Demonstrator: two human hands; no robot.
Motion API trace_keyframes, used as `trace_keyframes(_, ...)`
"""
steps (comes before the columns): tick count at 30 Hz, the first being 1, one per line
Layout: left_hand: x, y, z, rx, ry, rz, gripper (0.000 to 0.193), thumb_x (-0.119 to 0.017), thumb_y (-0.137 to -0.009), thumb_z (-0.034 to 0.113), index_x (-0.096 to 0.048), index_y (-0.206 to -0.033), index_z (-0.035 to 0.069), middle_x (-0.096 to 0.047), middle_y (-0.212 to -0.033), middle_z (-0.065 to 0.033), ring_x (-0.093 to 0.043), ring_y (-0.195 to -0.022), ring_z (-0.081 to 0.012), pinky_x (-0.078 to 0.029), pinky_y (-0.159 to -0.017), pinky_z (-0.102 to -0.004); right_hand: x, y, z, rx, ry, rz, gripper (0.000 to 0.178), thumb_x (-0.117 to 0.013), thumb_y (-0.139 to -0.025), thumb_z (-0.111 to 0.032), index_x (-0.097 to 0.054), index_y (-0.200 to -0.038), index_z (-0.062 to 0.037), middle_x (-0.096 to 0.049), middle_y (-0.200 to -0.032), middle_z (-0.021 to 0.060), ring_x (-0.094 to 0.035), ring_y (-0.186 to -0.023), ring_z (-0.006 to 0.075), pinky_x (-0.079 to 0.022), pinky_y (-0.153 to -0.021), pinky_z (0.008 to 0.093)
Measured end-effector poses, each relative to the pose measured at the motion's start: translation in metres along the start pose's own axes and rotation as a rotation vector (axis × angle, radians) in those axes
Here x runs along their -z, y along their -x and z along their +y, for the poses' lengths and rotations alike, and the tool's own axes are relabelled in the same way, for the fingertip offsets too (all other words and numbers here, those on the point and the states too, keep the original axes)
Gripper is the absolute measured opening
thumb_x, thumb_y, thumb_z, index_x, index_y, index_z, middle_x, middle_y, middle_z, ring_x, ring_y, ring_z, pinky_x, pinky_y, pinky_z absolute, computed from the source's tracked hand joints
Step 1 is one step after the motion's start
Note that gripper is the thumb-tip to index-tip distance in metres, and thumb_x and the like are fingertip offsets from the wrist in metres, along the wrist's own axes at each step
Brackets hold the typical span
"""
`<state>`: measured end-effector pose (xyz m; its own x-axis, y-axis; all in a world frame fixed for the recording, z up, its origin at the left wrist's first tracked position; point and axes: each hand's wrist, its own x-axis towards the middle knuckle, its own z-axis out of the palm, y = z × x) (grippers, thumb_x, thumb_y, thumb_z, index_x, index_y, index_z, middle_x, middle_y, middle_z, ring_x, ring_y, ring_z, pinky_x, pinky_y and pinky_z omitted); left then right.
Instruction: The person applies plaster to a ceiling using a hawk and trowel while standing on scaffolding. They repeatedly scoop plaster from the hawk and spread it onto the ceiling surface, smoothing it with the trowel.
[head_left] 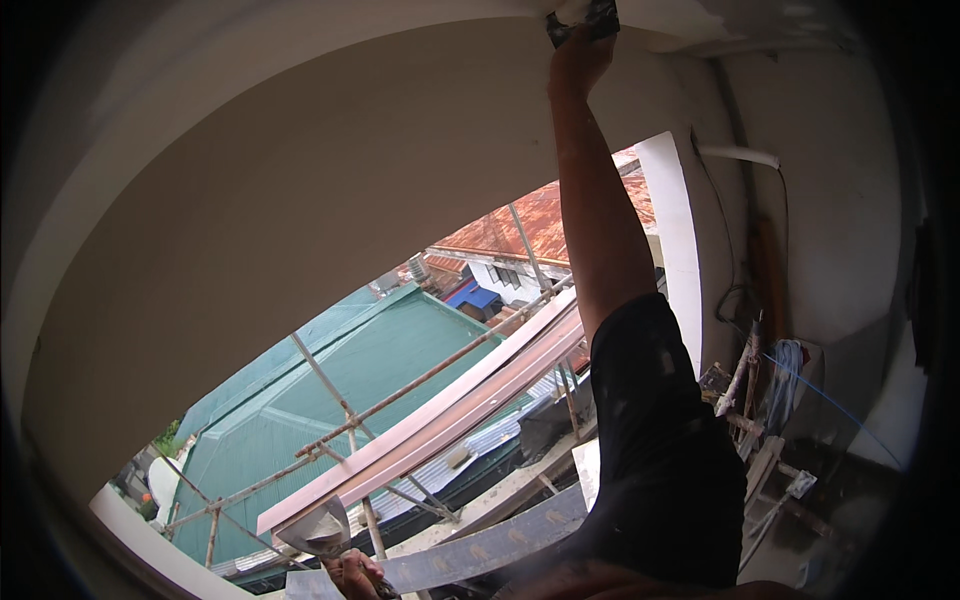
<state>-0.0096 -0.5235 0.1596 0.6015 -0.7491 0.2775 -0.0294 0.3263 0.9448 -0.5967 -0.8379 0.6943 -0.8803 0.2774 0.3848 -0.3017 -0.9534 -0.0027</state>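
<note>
Ceiling plaster (300,150) reads smooth over most of its span; right hand (583,30), fingers clenched on a float, works the top edge; left hand (352,573) grips a loaded hawk (318,530).

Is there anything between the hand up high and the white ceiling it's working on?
Nothing visible stands in the way. The right hand is raised overhead and presses a small tool straight against the white ceiling. The left hand is low at the bottom edge, holding a flat trowel, well away from it.
</note>
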Motion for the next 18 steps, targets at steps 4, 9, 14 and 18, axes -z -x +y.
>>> trace_keyframes(4, 0.034, -0.003, -0.023, 0.035, 0.087, 0.018, 0.021, -0.053, -0.099, 0.019, -0.054, -0.079, 0.011, -0.049, -0.054, -0.0031, -0.044, -0.037, -0.0151, -0.036, -0.03, -0.0285, -0.013, 0.016, -0.02, -0.077, -0.106, -0.015, 0.041, -0.053, -0.094, -0.014, -0.053, -0.129, 0.0079, -0.064, -0.121, 0.0236, -0.062, -0.11, 0.0381, -0.046, -0.095, 0.0441)
trace_keyframes(9, 0.042, 0.005, -0.013, 0.049, 0.092, 0.136, 0.013, -0.054, -0.097, 0.017, -0.053, -0.086, 0.011, -0.048, -0.054, -0.0029, -0.043, -0.037, -0.0146, -0.037, -0.031, -0.0291, -0.025, 0.02, -0.037, -0.106, -0.084, -0.026, 0.042, -0.055, -0.092, -0.013, -0.053, -0.13, 0.007, -0.064, -0.124, 0.0234, -0.061, -0.113, 0.0376, -0.045, -0.097, 0.044)
trace_keyframes(14, 0.06, 0.01, -0.006, 0.043, 0.135, 0.145, 0.005, -0.054, -0.096, 0.015, -0.05, -0.095, 0.011, -0.048, -0.055, -0.0029, -0.043, -0.038, -0.0141, -0.038, -0.032, -0.0289, -0.035, 0.041, -0.055, -0.114, -0.092, -0.08, 0.052, -0.051, -0.093, -0.011, -0.046, -0.142, 0.0045, -0.059, -0.134, 0.0234, -0.061, -0.119, 0.036, -0.046, -0.102, 0.0437)
trace_keyframes(18, 0.073, 0.013, 0.0, 0.036, 0.161, 0.163, 0.009, -0.054, -0.095, 0.013, -0.048, -0.102, 0.011, -0.048, -0.055, -0.003, -0.044, -0.038, -0.0138, -0.039, -0.032, -0.0287, -0.045, 0.064, -0.076, -0.107, -0.138, -0.065, 0.054, -0.056, -0.092, -0.012, -0.048, -0.142, 0.004, -0.059, -0.136, 0.0226, -0.06, -0.122, 0.0359, -0.044, -0.105, 0.0424)
